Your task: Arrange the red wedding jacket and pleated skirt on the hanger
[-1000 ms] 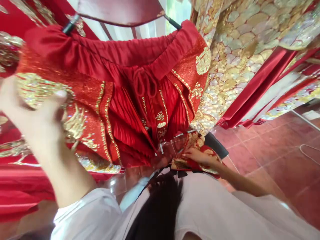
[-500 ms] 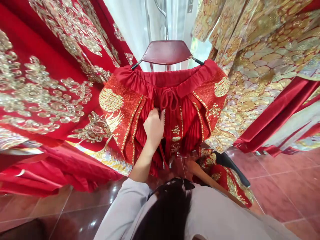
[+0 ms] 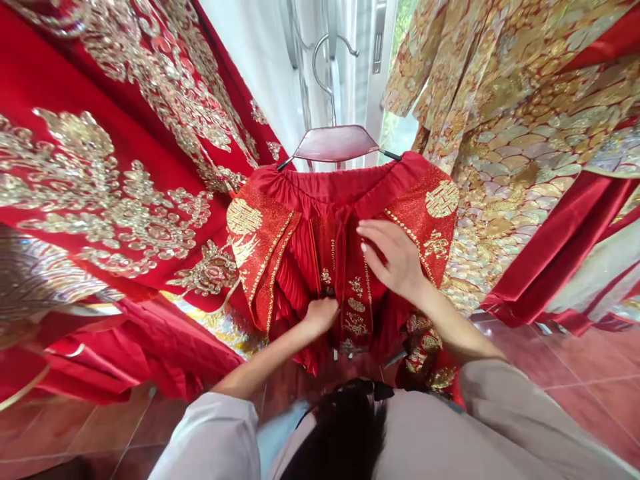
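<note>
under hanger [image 3: 336, 143], skirt [image 3: 354, 267] vertical, waistband [image 3: 345, 185] up

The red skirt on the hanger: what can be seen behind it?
Past the skirt, a red beaded garment shows at left and a gold scale-patterned garment at right. What lies directly behind the skirt is covered.

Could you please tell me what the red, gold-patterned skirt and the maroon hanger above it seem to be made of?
Red, gold-patterned pleated skirt: probably satin-like fabric, judging by the soft sheen of its gathered waistband; the side panels look glittery.
Maroon, trapezoid-centred hanger: silvery hook, apparently polished metal; smooth, glossy centre, perhaps plastic or lacquered wood.
</note>
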The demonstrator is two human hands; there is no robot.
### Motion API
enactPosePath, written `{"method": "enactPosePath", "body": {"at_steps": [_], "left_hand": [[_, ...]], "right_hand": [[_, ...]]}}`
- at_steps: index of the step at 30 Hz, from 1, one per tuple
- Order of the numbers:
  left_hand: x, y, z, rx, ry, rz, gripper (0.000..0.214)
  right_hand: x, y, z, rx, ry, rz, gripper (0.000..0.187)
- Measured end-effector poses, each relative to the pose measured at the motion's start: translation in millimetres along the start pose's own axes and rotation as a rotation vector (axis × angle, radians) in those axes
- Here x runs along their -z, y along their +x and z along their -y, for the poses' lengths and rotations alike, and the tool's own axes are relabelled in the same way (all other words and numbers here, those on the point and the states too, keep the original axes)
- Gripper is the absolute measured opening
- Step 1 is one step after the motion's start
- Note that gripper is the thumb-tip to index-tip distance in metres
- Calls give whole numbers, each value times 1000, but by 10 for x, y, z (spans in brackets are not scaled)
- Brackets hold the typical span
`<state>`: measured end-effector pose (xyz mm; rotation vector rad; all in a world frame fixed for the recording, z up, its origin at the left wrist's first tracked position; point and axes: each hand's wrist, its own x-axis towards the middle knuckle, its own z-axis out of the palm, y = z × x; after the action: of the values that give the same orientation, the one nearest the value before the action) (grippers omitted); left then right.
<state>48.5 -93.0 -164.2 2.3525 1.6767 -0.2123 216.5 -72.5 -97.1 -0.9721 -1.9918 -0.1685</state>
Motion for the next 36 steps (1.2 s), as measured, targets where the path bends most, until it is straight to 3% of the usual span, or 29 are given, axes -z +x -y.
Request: {"method": "enactPosePath", "body": {"at_steps": [1, 3, 5, 6, 7, 9, 13, 17, 19, 21, 23, 24, 26, 28, 31, 36], "left_hand": [[145, -11, -7, -20, 9, -55, 31], [516, -11, -14, -76, 25, -276, 37], [893, 25, 2, -175, 53, -743, 40], [1044, 53, 20, -192, 57, -879, 43], [1154, 80, 43, -225, 64, -937, 43], [1243, 103, 95, -307, 76, -861, 35], [1091, -71, 166, -472, 136, -584, 16], [1019, -308, 205, -425, 184, -503, 17], [1064, -334, 240, -427, 155, -449, 25], [1113, -309, 282, -466, 123, -385, 30], [1131, -263, 312, -442, 90, -389, 28], [1125, -239, 318, -409, 76, -419, 22], [1090, -193, 303, -336, 68, -499, 23], [1047, -147, 263, -291, 109, -533, 40], [1024, -95, 205, -277, 217, -473, 19], [1082, -100, 220, -376, 247, -389, 15]], "right_hand": [[11, 133, -43, 74, -32, -28, 39], [-25, 341, -145, 126, -98, 1, 42], [-81, 453, -254, 90, -154, 68, 46], [-94, 474, -311, 64, -171, 95, 47], [-91, 477, -368, 42, -177, 115, 49], [-30, 447, -486, 22, -161, 139, 49], [164, 346, -615, 120, -57, 211, 50], [148, 165, -342, 320, -7, 350, 46], [58, -17, -93, 399, -5, 525, 43], [-38, -245, 131, 424, 0, 789, 41], [-118, -445, 264, 376, 2, 1048, 40], [-152, -507, 288, 320, -8, 1117, 39], [-211, -525, 269, 150, -28, 1059, 36], [-267, -431, 209, -69, -26, 795, 32], [-353, -256, 159, -328, -33, 446, 30], [-489, -210, 223, -409, -9, 257, 32]]}}
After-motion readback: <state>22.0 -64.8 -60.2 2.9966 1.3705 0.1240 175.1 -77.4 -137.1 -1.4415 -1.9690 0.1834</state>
